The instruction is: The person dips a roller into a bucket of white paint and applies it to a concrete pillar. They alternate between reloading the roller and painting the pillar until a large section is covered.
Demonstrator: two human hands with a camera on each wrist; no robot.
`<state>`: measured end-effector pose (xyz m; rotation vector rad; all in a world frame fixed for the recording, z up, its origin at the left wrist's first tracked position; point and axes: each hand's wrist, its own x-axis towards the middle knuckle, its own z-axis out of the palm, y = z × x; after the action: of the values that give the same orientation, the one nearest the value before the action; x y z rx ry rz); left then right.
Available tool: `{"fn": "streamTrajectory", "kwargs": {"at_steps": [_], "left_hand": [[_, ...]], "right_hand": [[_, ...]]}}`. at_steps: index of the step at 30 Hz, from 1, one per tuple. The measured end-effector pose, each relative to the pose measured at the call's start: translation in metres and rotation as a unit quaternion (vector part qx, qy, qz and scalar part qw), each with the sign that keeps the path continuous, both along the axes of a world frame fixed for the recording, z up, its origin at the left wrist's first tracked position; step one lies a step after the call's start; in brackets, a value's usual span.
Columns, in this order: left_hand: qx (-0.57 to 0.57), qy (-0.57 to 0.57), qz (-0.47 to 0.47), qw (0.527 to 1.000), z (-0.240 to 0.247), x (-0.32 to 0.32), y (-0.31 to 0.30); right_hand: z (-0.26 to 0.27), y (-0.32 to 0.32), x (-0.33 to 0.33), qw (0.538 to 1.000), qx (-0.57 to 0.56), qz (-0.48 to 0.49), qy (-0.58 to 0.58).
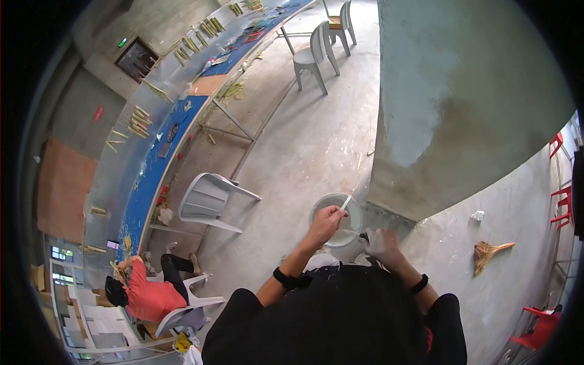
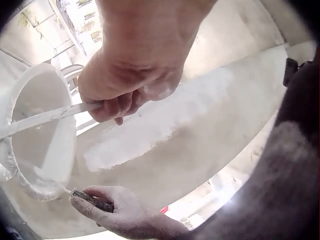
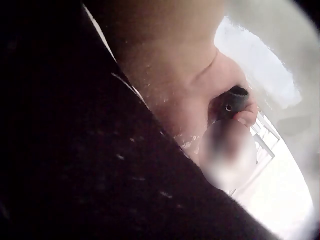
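Note:
My left hand (image 1: pixel 325 227) grips one end of a flat white-smeared stick (image 2: pixel 50 119), which reaches out over a white bucket (image 1: pixel 317 210). Coated in white, my right hand (image 1: pixel 383 245) holds a trowel-like tool by its dark handle (image 2: pixel 92 200). The tool's thin shank leads to a pale blade (image 2: pixel 46 175) that overlaps the bucket's opening in the left wrist view. In the right wrist view the hand's fingers (image 3: pixel 246 116) curl round the handle's hollow dark end (image 3: pixel 237 95), and the blade is hidden.
A wall with a wet-looking pale patch (image 1: pixel 413 134) rises beyond the bucket. Grey plastic chairs (image 1: pixel 204 201) line a long blue table (image 1: pixel 137 182), where a person in a red top (image 1: pixel 155 298) sits. A straw broom (image 1: pixel 486 255) lies on the floor at right.

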<state>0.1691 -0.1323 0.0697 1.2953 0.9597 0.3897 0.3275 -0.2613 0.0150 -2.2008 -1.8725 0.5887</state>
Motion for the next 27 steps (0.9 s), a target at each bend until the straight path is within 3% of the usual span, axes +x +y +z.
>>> {"fn": "streamTrajectory", "kwargs": {"at_steps": [3,11,15,19,27], "left_hand": [[-0.036,-0.007,0.002,0.999,0.0,0.001,0.0],[0.093,0.082,-0.038,0.992,-0.012,0.007,0.005],[0.134,0.109,-0.082,0.982,-0.026,0.009,0.0],[0.104,0.07,-0.042,0.991,-0.032,0.01,0.002],[0.165,0.113,-0.043,0.979,-0.04,0.022,0.013]], "right_hand": [[0.002,-0.007,-0.002,1.0,0.002,0.002,0.004],[0.018,-0.023,-0.002,0.995,-0.022,0.088,-0.033],[0.017,-0.023,0.002,0.999,-0.009,0.021,-0.038],[0.026,-0.021,0.008,0.998,0.002,-0.039,-0.044],[0.045,-0.019,0.005,0.996,-0.005,-0.037,-0.077]]}}
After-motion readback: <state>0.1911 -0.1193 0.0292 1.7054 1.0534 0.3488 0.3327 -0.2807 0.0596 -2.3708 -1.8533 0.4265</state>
